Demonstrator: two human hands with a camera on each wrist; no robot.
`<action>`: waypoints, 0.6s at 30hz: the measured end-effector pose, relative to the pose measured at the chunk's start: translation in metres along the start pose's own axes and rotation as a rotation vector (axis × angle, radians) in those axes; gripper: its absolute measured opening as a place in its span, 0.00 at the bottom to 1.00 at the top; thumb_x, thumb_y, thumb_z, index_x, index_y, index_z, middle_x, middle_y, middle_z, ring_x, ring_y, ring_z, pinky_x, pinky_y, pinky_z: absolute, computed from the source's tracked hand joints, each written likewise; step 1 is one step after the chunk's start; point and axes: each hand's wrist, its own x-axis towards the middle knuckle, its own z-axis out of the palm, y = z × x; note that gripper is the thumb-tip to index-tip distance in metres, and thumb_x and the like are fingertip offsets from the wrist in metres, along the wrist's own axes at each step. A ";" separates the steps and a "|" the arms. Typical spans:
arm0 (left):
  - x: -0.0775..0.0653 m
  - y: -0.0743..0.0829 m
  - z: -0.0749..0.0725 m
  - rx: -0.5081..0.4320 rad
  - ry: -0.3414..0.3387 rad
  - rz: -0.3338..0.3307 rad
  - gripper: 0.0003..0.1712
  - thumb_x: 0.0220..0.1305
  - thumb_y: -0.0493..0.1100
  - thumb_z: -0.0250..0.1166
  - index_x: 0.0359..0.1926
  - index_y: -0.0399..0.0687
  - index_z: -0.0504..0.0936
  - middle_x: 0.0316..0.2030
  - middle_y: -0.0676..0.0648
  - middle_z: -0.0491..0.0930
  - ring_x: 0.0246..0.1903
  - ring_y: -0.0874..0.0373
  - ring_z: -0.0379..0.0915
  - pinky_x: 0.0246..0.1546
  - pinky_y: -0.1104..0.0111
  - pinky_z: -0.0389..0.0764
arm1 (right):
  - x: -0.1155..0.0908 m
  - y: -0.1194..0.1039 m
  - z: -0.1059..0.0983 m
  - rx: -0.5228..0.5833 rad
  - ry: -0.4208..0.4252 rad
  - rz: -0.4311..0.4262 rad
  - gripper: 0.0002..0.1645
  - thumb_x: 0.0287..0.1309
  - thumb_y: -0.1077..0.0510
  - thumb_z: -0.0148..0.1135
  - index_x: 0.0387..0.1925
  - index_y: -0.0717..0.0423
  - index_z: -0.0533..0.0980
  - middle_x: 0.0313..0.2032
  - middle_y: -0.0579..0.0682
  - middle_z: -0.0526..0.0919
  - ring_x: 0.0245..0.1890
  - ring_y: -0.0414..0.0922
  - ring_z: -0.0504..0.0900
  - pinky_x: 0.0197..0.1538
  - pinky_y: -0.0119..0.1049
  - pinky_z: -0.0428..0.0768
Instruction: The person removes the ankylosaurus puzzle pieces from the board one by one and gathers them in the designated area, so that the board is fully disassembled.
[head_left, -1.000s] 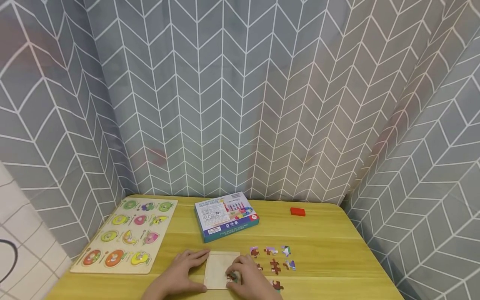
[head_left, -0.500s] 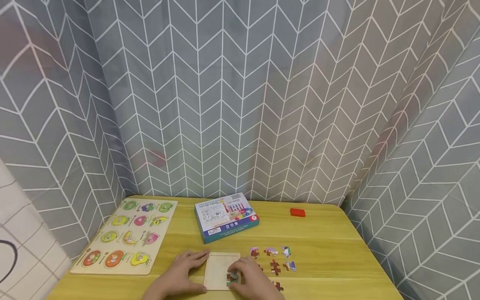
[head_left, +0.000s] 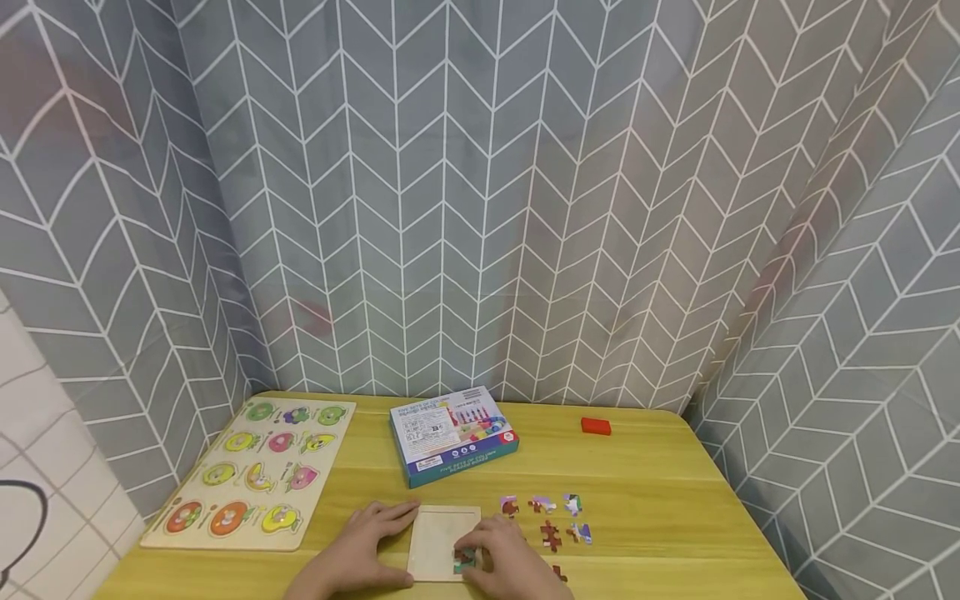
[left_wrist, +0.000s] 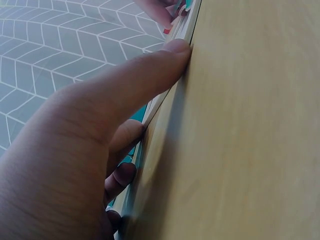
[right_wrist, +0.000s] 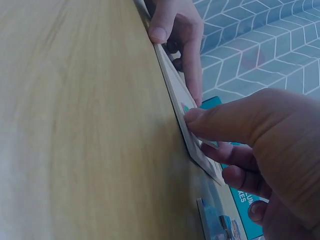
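Note:
A shallow wooden puzzle tray (head_left: 438, 542) lies in front of me. My left hand (head_left: 360, 546) rests along its left side, the thumb at the near corner and the index finger at the far one. Over the tray's near right part, my right hand (head_left: 510, 562) pinches a jigsaw piece (head_left: 463, 560) with brown and green print. In the right wrist view the thin edge of that piece (right_wrist: 209, 143) shows between thumb and index finger, tilted just above the tray. The hand covers part of the tray's right side.
Several loose jigsaw pieces (head_left: 551, 535) lie right of the tray. Behind it stands a flat printed box (head_left: 453, 433). A fruit puzzle board (head_left: 251, 475) lies at left, a red block (head_left: 596, 426) at the back right. Patterned curtains (head_left: 480, 208) surround the table.
My right hand has shifted slightly right and toward me with the piece, covering more of the nearest loose piece. The left hand has stayed in place.

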 end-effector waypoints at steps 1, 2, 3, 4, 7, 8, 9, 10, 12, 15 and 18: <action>0.000 0.000 0.000 0.001 -0.001 0.000 0.54 0.52 0.73 0.77 0.76 0.57 0.75 0.74 0.57 0.73 0.52 0.66 0.63 0.56 0.58 0.69 | 0.000 0.000 -0.001 0.000 -0.008 0.010 0.14 0.63 0.51 0.76 0.50 0.41 0.89 0.42 0.30 0.82 0.46 0.32 0.74 0.58 0.41 0.75; 0.000 0.000 0.000 0.002 -0.001 -0.001 0.54 0.52 0.73 0.76 0.76 0.57 0.75 0.75 0.57 0.73 0.52 0.66 0.63 0.56 0.58 0.69 | 0.000 -0.001 -0.001 0.002 -0.018 0.021 0.14 0.63 0.52 0.76 0.51 0.41 0.89 0.43 0.31 0.82 0.47 0.32 0.74 0.59 0.41 0.75; 0.000 -0.001 0.000 0.002 -0.002 -0.002 0.54 0.53 0.74 0.76 0.76 0.57 0.75 0.75 0.57 0.72 0.52 0.67 0.63 0.56 0.58 0.69 | 0.001 -0.001 -0.001 -0.004 -0.025 0.026 0.15 0.63 0.52 0.75 0.51 0.42 0.89 0.43 0.32 0.82 0.47 0.33 0.73 0.59 0.41 0.75; 0.000 -0.001 0.001 0.003 -0.003 -0.004 0.54 0.52 0.74 0.76 0.76 0.57 0.74 0.75 0.57 0.72 0.52 0.67 0.63 0.56 0.58 0.69 | 0.001 -0.001 -0.001 -0.011 -0.032 0.030 0.15 0.64 0.52 0.75 0.52 0.42 0.88 0.44 0.32 0.82 0.46 0.33 0.73 0.58 0.41 0.76; 0.001 -0.002 0.001 0.001 -0.008 -0.013 0.55 0.52 0.75 0.76 0.77 0.58 0.74 0.75 0.58 0.72 0.53 0.66 0.63 0.57 0.57 0.69 | 0.002 -0.001 -0.001 -0.032 -0.041 0.017 0.15 0.65 0.53 0.74 0.53 0.43 0.88 0.43 0.34 0.82 0.45 0.32 0.72 0.56 0.39 0.75; 0.001 -0.002 0.001 -0.001 -0.010 -0.015 0.55 0.52 0.75 0.76 0.77 0.58 0.74 0.75 0.58 0.72 0.53 0.66 0.63 0.57 0.57 0.69 | 0.002 -0.001 -0.001 -0.038 -0.041 0.009 0.16 0.65 0.53 0.74 0.54 0.43 0.88 0.43 0.33 0.81 0.45 0.32 0.72 0.55 0.38 0.75; 0.001 -0.002 0.001 -0.003 -0.011 -0.018 0.55 0.52 0.75 0.76 0.77 0.59 0.74 0.75 0.58 0.72 0.53 0.66 0.63 0.57 0.57 0.69 | 0.002 -0.001 -0.001 -0.043 -0.041 0.000 0.16 0.65 0.53 0.74 0.54 0.43 0.88 0.43 0.33 0.81 0.44 0.32 0.72 0.54 0.37 0.75; 0.002 -0.002 0.001 -0.007 -0.013 -0.022 0.55 0.52 0.75 0.76 0.77 0.59 0.74 0.75 0.58 0.72 0.53 0.66 0.63 0.57 0.57 0.69 | 0.002 -0.001 -0.001 -0.043 -0.041 -0.007 0.15 0.66 0.53 0.74 0.54 0.43 0.88 0.43 0.33 0.81 0.44 0.31 0.72 0.54 0.36 0.75; 0.002 -0.001 0.001 -0.014 -0.017 -0.027 0.55 0.52 0.75 0.76 0.77 0.60 0.74 0.75 0.59 0.72 0.53 0.66 0.63 0.57 0.57 0.70 | 0.001 -0.001 -0.001 -0.045 -0.035 -0.023 0.15 0.66 0.54 0.73 0.54 0.44 0.88 0.43 0.33 0.81 0.44 0.31 0.72 0.53 0.35 0.75; 0.001 -0.001 0.001 -0.012 -0.016 -0.022 0.55 0.52 0.74 0.77 0.77 0.59 0.74 0.75 0.58 0.72 0.52 0.66 0.63 0.56 0.58 0.70 | 0.001 0.000 -0.001 -0.036 -0.031 -0.037 0.15 0.67 0.55 0.73 0.54 0.45 0.88 0.43 0.33 0.81 0.44 0.30 0.71 0.51 0.33 0.74; 0.001 -0.001 0.000 -0.008 -0.014 -0.011 0.54 0.52 0.73 0.77 0.77 0.58 0.74 0.75 0.57 0.72 0.52 0.66 0.63 0.56 0.58 0.69 | 0.000 0.000 -0.001 -0.031 -0.028 -0.047 0.15 0.68 0.55 0.72 0.55 0.46 0.88 0.43 0.33 0.81 0.44 0.30 0.71 0.49 0.32 0.74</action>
